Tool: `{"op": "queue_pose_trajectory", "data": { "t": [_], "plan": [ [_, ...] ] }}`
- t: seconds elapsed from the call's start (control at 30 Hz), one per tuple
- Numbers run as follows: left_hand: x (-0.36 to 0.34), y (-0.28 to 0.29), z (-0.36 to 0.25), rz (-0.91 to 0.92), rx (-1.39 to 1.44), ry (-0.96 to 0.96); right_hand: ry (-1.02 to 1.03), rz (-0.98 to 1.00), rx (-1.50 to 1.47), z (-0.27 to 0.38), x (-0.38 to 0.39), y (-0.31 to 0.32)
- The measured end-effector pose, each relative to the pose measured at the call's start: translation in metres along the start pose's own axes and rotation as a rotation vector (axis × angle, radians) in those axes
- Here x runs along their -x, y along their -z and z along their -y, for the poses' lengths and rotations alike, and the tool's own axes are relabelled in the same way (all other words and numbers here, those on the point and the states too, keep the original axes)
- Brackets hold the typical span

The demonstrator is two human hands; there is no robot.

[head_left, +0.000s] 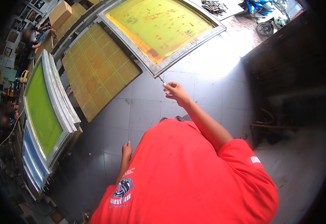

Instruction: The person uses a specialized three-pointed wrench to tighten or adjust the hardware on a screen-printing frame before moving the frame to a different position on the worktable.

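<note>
Framed screen [166, 28] at my right fingertips, by one corner

The framed screen lies ahead of me at the top of the view, its yellow-green mesh blotched with orange, its nearest corner pointing at my body. A short thin rod [161, 79] juts from that corner. My right hand [175, 92] reaches out to it, thumb and fingers drawn close at its tip; from this far end of the feed I cannot tell whether they are clamped on it or only touching. My left hand [127, 150] hangs low beside the red shirt [189, 164], fingers curled, and I cannot make out anything in it.

What worries me is that slim contact. If the fingertips slipped, I'd have nothing else steadying the corner; a sideways tug could swing the metal edge into the gridded brown board [101, 71] just beside it. A careless step left might knock the stacked green screen frames [45, 108] (my feet are mostly hidden by the shirt, so I'd judge that poorly).

Below, the grey tiled floor [147, 110] runs out into a white glare toward the upper right, where a blue motorbike [260, 7] stands. A cardboard box [60, 15] sits at the upper left, near a co-worker [31, 41], with small pictures covering the wall behind. The right side falls into shadow, too dark for me to read.
</note>
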State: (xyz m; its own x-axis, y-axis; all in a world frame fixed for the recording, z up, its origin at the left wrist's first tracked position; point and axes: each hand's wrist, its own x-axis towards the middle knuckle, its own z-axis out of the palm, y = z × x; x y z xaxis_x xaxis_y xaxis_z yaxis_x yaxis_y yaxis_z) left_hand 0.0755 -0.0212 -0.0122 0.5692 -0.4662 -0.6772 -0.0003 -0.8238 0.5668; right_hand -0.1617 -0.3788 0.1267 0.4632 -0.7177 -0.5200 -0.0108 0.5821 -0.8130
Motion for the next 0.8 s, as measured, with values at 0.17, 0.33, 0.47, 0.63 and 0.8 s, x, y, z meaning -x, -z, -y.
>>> {"op": "queue_pose_trajectory", "data": {
  "t": [0.17,0.33,0.47,0.63,0.8],
  "plan": [
    [0.007,-0.007,-0.001,-0.017,-0.001,0.051,-0.143,0.171,-0.193,-0.008,-0.004,0.016],
    [0.01,-0.019,0.0,-0.019,0.005,0.062,-0.1,0.137,-0.101,-0.011,-0.011,0.019],
    [0.005,-0.027,0.012,0.02,0.076,0.087,-0.129,0.122,-0.056,0.005,-0.003,0.009],
    [0.01,-0.033,-0.006,0.028,0.052,0.076,-0.182,0.219,-0.162,0.002,-0.007,0.012],
    [0.008,-0.032,-0.009,0.001,-0.01,0.035,-0.117,0.096,0.118,0.015,0.002,0.001]
  ]
}}
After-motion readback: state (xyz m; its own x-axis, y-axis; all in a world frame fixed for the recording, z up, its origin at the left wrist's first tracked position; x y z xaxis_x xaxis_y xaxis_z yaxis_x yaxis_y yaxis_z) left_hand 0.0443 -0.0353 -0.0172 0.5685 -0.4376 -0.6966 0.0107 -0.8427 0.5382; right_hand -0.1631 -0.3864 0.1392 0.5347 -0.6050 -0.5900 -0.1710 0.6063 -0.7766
